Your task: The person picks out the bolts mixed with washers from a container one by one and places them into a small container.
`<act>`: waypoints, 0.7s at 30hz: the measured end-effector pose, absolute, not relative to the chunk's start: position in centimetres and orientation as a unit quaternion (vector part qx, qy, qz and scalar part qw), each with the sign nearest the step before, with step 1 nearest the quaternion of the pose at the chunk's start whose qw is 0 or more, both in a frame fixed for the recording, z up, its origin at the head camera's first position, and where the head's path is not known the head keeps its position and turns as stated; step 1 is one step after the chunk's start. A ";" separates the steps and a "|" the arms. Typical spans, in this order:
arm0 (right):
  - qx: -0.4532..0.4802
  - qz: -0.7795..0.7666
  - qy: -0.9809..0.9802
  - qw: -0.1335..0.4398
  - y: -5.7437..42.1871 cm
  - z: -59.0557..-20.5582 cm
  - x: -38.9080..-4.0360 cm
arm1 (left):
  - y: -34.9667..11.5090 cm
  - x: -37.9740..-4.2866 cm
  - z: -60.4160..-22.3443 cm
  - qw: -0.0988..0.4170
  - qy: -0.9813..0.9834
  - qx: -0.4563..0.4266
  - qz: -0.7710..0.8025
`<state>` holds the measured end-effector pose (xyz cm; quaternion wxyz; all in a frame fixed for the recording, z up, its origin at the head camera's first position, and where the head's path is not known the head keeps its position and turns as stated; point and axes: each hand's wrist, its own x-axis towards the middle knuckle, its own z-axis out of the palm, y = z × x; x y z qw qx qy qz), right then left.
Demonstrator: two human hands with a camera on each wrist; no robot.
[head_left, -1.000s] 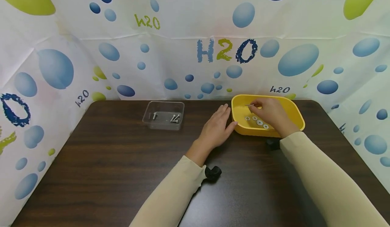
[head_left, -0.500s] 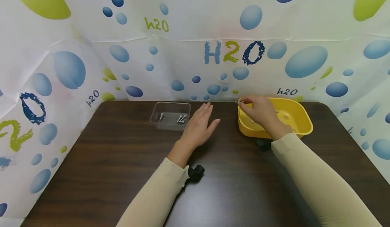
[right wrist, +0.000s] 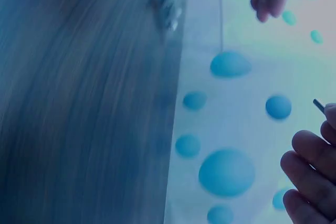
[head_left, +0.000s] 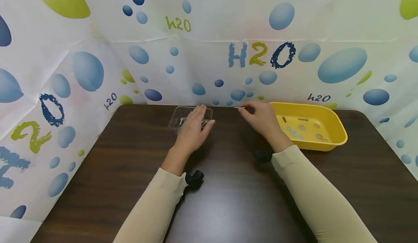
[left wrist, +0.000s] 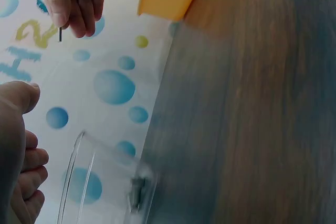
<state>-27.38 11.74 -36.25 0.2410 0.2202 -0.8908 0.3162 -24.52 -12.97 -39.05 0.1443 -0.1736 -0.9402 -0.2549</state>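
Blue and green dots with "H2O" lettering cover the white sheet (head_left: 209, 54) behind a dark wooden table (head_left: 225, 199). Between two containers, the right hand (head_left: 263, 121) pinches a slim metal piece (head_left: 239, 107) between thumb and fingertips, its end sticking out toward the left. The left hand (head_left: 190, 130), fingers extended, thumb apart and grasping nothing, hovers over a clear plastic box (head_left: 172, 122) holding metal screws (head_left: 181, 121). Rightward, a yellow bin (head_left: 321, 146) contains two screws and several flat washers (head_left: 294, 133).

My sleeves (head_left: 303, 185) are cream, the tray (head_left: 326, 147) yellow, my table (head_left: 228, 203) brown wood-grain, the backdrop (head_left: 218, 18) white with blue and green drops.
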 end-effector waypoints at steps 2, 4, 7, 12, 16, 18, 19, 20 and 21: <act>0.227 0.332 -0.883 0.240 10.7 -36.3 -27.5 | -13.6 -24.4 -39.0 0.150 -0.940 -0.165 -0.258; 0.230 0.346 -0.878 0.237 9.6 -36.4 -27.5 | -14.3 -24.3 -39.0 0.154 -0.940 -0.159 -0.260; 0.235 0.370 -0.869 0.231 8.2 -36.7 -27.5 | -15.2 -24.2 -39.0 0.156 -0.942 -0.145 -0.261; 0.237 0.397 -0.858 0.223 6.1 -37.3 -27.6 | -16.9 -24.1 -39.1 0.157 -0.945 -0.124 -0.258; 0.225 0.424 -0.853 0.203 4.8 -37.7 -27.3 | -18.0 -24.1 -39.3 0.152 -0.947 -0.114 -0.257; 0.220 0.431 -0.853 0.196 4.2 -38.0 -27.2 | -18.5 -24.1 -39.4 0.149 -0.948 -0.107 -0.259; 0.220 0.432 -0.853 0.192 3.8 -38.1 -27.2 | -18.7 -24.1 -39.5 0.147 -0.949 -0.103 -0.260; 0.220 0.432 -0.854 0.190 3.5 -38.3 -27.2 | -18.9 -24.0 -39.6 0.146 -0.949 -0.098 -0.262; 0.222 0.429 -0.855 0.191 3.2 -38.4 -27.1 | -19.1 -24.0 -39.6 0.144 -0.949 -0.093 -0.264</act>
